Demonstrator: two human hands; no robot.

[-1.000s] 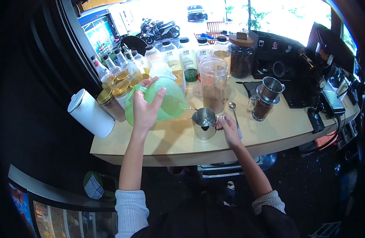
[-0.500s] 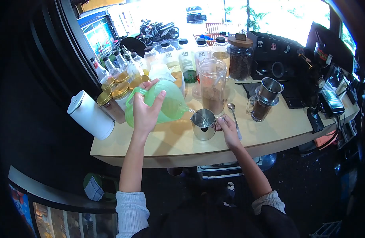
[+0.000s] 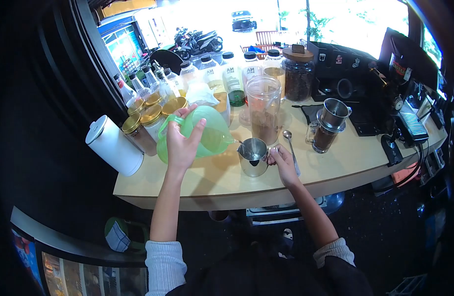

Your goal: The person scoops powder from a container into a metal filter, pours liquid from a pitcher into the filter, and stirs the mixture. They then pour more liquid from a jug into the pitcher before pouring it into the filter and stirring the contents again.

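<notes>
My left hand (image 3: 184,140) is closed on the handle side of a translucent green pitcher (image 3: 212,130), which is tilted with its spout to the right. A thin stream of clear liquid runs from the spout towards the mouth of a steel cup (image 3: 254,160). The fingers of my right hand (image 3: 282,160) pinch the cup's handle, and the cup is upright. Just behind it stands a tall clear tumbler (image 3: 264,111) with brown contents low down. A long spoon (image 3: 292,150) lies on the counter to the right of the cup.
Gold-lidded jars (image 3: 151,116) and a white canister (image 3: 114,145) stand at the left of the counter (image 3: 212,182). Black-capped bottles (image 3: 232,76) and a wooden-lidded jar (image 3: 299,74) line the back. A metal drip filter (image 3: 334,114) sits on a glass mug (image 3: 324,138) at right.
The pitcher is a little less tilted and the stream at its spout looks thinner. Both hands keep their hold. The whole view has shifted slightly.
</notes>
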